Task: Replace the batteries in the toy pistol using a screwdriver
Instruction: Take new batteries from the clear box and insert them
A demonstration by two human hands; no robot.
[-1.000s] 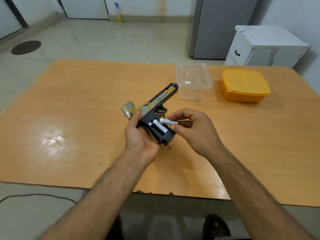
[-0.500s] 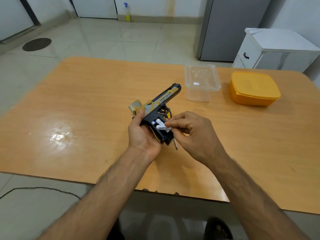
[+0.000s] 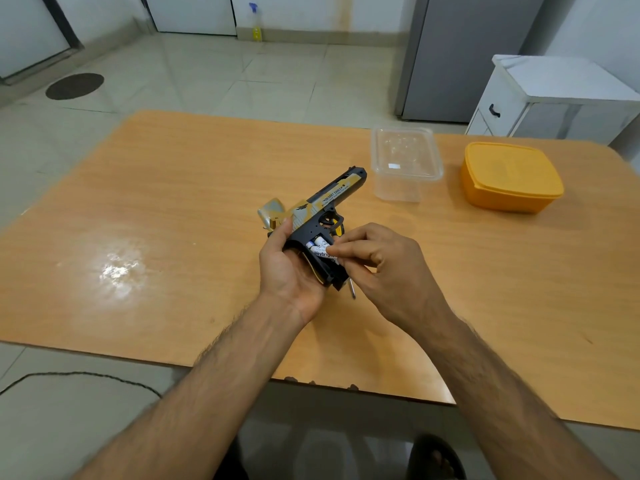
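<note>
- Left hand [image 3: 294,271] curls round the toy pistol [image 3: 325,216], steadying it.
- Right hand [image 3: 384,268] pinches the battery [image 3: 321,252]: match polarity, press it flat.

Head-worn camera looks forward and down, seemingly close above the table [image 3: 173,209].

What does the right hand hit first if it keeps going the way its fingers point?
The right hand points left into the pistol grip. Its fingertips already pinch the battery there, so that comes first, then the left hand cradling the grip. Depth is unclear.
</note>
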